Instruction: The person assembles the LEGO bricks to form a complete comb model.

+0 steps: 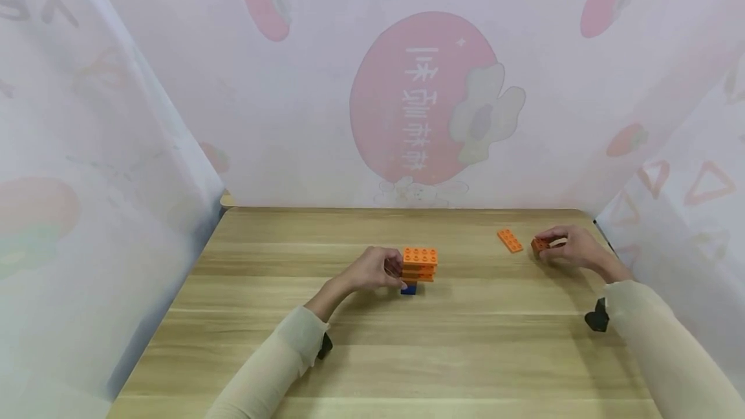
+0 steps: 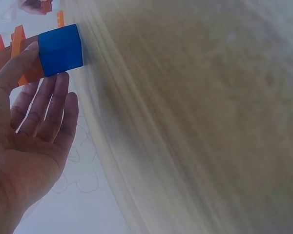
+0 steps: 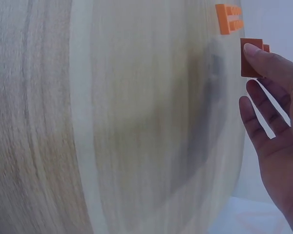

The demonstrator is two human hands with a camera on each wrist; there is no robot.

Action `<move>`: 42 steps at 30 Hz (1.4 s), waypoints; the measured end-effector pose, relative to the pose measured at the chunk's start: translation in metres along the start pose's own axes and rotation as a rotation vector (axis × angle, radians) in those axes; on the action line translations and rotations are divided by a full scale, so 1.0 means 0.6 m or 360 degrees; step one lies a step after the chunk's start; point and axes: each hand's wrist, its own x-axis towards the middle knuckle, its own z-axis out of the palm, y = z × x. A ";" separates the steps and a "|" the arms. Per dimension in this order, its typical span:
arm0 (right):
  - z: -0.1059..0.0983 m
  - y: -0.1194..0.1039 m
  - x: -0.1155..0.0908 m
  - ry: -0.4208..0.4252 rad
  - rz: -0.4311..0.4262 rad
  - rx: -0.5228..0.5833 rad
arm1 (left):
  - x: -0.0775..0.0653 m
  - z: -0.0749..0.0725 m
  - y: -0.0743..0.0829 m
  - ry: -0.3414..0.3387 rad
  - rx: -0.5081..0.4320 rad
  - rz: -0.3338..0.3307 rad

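Note:
Near the table's middle stands a stack of toy building bricks, with a blue brick (image 2: 61, 48) at the bottom and studded orange plates (image 1: 420, 256) above, brown pieces showing between them. My left hand (image 1: 375, 268) holds this stack from its left side. In the left wrist view the thumb lies along the stack close to the blue brick, and the other fingers reach round behind. Over at the right, my right hand (image 1: 573, 249) pinches a reddish-brown brick (image 3: 250, 61) between thumb and fingers. A loose orange plate (image 1: 509, 240) lies flat just left of that brick.
The wood-grain table (image 1: 465, 354) has its far edge against a pale printed curtain (image 1: 314, 115). More curtain hangs at the left and right sides. A black device (image 1: 597, 317) sits at the right wrist.

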 end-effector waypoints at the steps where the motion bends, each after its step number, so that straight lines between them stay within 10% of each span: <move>1: -0.001 -0.002 0.000 0.0011 -0.0008 -0.0009 | 0.001 0.000 0.000 0.0002 -0.0004 0.0000; 42: 0.045 -0.165 0.032 0.0133 -0.0456 -0.0070 | 0.003 -0.001 -0.001 0.0000 0.0010 -0.0002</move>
